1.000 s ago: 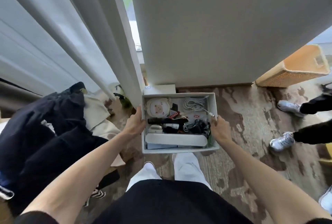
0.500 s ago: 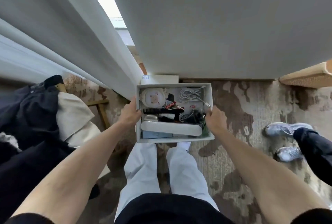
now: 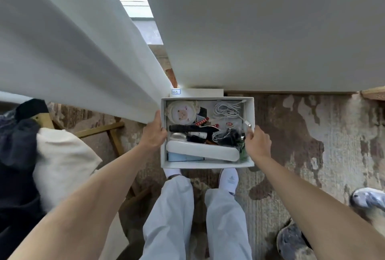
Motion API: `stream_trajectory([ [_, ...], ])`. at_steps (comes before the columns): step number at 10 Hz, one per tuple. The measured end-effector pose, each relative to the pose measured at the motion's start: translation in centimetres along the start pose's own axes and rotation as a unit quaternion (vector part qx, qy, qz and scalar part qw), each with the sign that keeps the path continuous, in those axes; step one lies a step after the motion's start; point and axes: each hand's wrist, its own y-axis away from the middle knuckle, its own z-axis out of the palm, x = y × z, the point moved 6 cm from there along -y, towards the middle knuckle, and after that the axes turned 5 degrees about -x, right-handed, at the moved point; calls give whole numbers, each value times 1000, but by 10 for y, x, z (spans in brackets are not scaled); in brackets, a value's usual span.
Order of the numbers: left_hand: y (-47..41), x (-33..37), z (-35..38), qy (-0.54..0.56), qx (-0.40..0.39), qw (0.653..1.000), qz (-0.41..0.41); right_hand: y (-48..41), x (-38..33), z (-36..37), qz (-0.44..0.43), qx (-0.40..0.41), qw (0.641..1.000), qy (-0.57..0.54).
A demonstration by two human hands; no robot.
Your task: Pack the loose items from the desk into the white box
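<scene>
The left hand (image 3: 153, 134) grips the box (image 3: 208, 165) wall at nine o'clock; the right hand (image 3: 257, 145) grips it at three.

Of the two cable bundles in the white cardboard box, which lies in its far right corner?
The coiled white cable; the tangled grey-and-black cable bundle lies nearer, beside the right hand.
</scene>
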Motion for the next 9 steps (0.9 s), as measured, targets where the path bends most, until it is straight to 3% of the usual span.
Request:
stream_trajectory([
  [6,-174,-50,20,-29,35,999,-21,-162,-18,112,45,8,999,-18],
  [9,-210,-66,29,-47,28,997,-55,-185,-23,128,62,-13,998,-20],
])
